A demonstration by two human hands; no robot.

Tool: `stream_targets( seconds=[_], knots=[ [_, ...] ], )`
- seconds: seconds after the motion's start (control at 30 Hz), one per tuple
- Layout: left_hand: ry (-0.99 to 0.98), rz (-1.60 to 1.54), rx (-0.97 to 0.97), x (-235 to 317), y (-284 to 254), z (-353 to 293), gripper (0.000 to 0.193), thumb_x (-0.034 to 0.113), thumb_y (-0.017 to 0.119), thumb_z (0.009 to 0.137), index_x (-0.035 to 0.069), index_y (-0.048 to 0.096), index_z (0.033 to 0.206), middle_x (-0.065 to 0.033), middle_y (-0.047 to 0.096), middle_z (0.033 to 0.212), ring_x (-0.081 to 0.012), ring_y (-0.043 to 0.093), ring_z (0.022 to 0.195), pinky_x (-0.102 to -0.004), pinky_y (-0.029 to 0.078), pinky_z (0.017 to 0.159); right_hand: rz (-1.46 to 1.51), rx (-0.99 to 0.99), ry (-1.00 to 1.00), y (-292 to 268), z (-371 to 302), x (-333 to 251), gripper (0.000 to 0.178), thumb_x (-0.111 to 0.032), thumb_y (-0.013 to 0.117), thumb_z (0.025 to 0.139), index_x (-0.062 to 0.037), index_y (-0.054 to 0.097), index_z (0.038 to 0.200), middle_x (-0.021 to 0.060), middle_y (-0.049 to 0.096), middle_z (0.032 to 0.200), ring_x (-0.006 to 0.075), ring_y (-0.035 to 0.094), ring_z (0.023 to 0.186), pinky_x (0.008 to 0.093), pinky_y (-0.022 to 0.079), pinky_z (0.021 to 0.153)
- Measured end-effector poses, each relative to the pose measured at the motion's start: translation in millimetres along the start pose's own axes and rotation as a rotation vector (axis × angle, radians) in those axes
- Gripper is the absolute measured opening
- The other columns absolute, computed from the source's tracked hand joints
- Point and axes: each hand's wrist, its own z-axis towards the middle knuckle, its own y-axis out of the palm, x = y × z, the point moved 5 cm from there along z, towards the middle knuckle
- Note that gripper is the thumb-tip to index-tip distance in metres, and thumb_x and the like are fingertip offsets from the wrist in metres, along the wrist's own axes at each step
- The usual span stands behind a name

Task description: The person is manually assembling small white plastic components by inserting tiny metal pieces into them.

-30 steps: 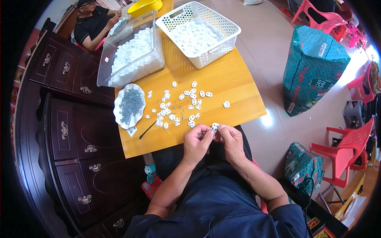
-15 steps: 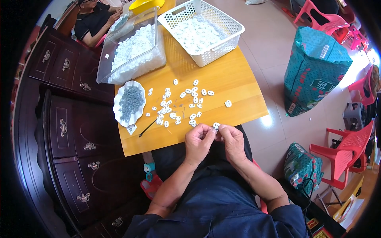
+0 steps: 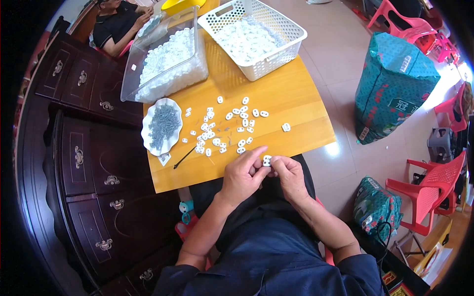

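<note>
Between the thumb and fingertips of my right hand (image 3: 290, 178), at the table's near edge, is a small white plastic piece with dark holes (image 3: 267, 160). Beside it is my left hand (image 3: 240, 175), its index finger stretched out and apart from the thumb. The left thumb tip lies close against the piece's lower edge; whether it presses there I cannot tell. Just beyond my hands, several similar white two-hole pieces (image 3: 241, 150) lie loose on the wooden table (image 3: 291, 106). One white piece (image 3: 286, 127) rests alone to the right.
A scalloped white plate (image 3: 146, 129) holds a heap of grey screws (image 3: 164, 126). Near it lies a thin black tool (image 3: 185, 158). Behind stand a clear bin (image 3: 131, 91) and a white basket (image 3: 276, 64), both full of white pieces. A co-worker (image 3: 118, 24) sits far left.
My left index finger has lifted off the white piece and stretched out, and that hand has shifted slightly left. The piece now shows its holed face, still in my right fingers.
</note>
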Motion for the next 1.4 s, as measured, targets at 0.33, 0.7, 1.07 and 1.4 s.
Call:
stream_targets(
  seconds=[0.33, 0.7, 1.07, 1.4],
  knots=[
    [0.142, 0.179, -0.096, 4, -6, 6, 0.032, 0.007, 0.08, 0.081, 0.006, 0.073, 0.112, -0.0084, 0.068, 0.087, -0.0221, 0.068, 0.066, -0.0327, 0.054, 0.06, 0.0, -0.038, 0.011, 2, 0, 1, 0.028, -0.019, 0.057, 0.105, 0.0002, 0.073, 0.091, 0.0002, 0.068, 0.08, 0.0067, 0.057, 0.074, 0.0244, 0.047, 0.071],
    [0.266, 0.272, -0.154, 8, -8, 14, 0.023, 0.012, 0.078, 0.083, 0.007, 0.074, 0.105, -0.0081, 0.069, 0.087, -0.0278, 0.069, 0.076, -0.0367, 0.056, 0.065, -0.057, -0.052, 0.024, 0, 0, -1, 0.029, -0.019, 0.059, 0.104, 0.0014, 0.073, 0.091, 0.0018, 0.069, 0.079, 0.0075, 0.059, 0.073, 0.0243, 0.049, 0.071],
    [0.319, 0.231, -0.132, 5, -4, 16, 0.017, 0.008, 0.076, 0.083, 0.006, 0.073, 0.1, -0.0084, 0.068, 0.084, -0.0282, 0.068, 0.072, -0.0368, 0.055, 0.063, -0.037, -0.044, 0.032, -1, 0, 2, 0.027, -0.019, 0.06, 0.103, 0.0009, 0.074, 0.091, 0.0018, 0.07, 0.08, 0.0072, 0.059, 0.073, 0.0242, 0.049, 0.071],
    [0.187, 0.166, -0.144, 3, -2, 17, 0.017, 0.008, 0.076, 0.084, 0.006, 0.073, 0.101, -0.0073, 0.068, 0.083, -0.0249, 0.069, 0.07, -0.0343, 0.054, 0.06, -0.042, -0.041, 0.035, -5, 1, -5, 0.026, -0.018, 0.059, 0.104, 0.0012, 0.074, 0.095, 0.0028, 0.071, 0.082, 0.0075, 0.061, 0.075, 0.0239, 0.049, 0.073]
  ],
)
